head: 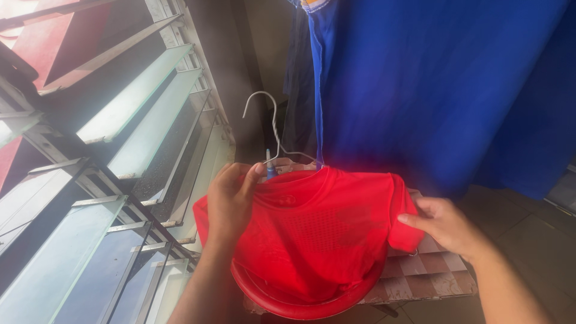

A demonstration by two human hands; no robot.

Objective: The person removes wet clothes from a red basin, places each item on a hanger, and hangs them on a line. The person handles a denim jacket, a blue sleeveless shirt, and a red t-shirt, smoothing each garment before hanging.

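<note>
left hand (231, 201) is pinching the collar of the red shirt (312, 231) right by the wire hanger (273, 135), hook pointing up. right hand (447, 225) pinches the sleeve edge out to the right. so the shirt runs sideways between both hands, hanging over a red basin (300, 306). basin's mostly covered, and i can't tell how far the hanger sits inside the collar. blue cloth (432, 84) hangs behind.
</note>
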